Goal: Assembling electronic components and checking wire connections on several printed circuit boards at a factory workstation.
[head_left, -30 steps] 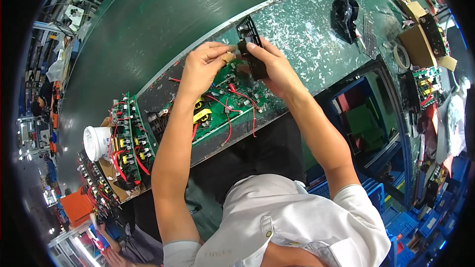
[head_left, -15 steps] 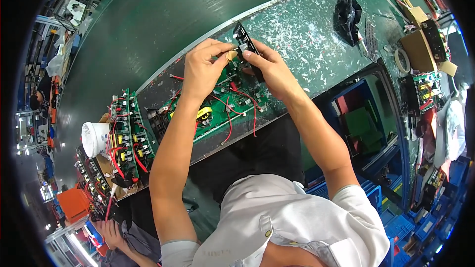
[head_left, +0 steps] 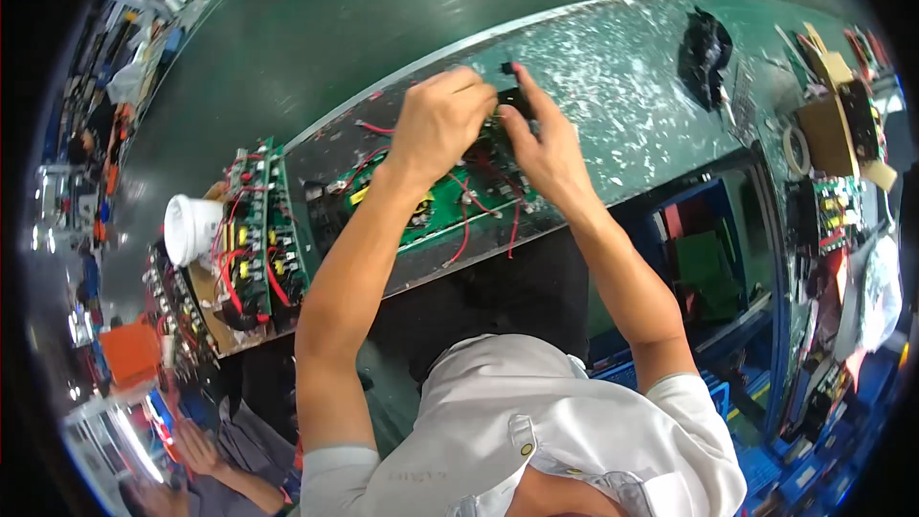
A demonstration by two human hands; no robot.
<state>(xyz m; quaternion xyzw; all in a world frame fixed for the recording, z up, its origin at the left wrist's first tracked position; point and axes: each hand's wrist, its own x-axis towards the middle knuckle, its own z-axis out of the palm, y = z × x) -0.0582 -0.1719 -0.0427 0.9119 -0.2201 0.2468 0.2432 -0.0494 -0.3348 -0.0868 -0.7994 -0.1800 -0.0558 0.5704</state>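
Note:
A green circuit board (head_left: 442, 222) with yellow parts and red wires lies on the dark near strip of the bench. Over its far right end, my right hand (head_left: 548, 146) holds a black panel (head_left: 514, 101) between thumb and fingers. My left hand (head_left: 442, 123) is beside the panel, its fingers drawn together at the panel's left side. Whatever those fingers pinch is hidden behind them. Several red wires (head_left: 462, 241) hang from the board toward the bench's near edge.
Upright circuit boards (head_left: 251, 239) and a white tub (head_left: 190, 230) stand at the left. Black crumpled plastic (head_left: 706, 57), a tape roll (head_left: 795, 150) and a cardboard box (head_left: 825, 137) are at the right. A co-worker's hand (head_left: 196, 447) shows at lower left.
The black panel has tilted lower and is now more hidden between my hands. My left hand has turned so its back faces up. The whole view has shifted slightly.

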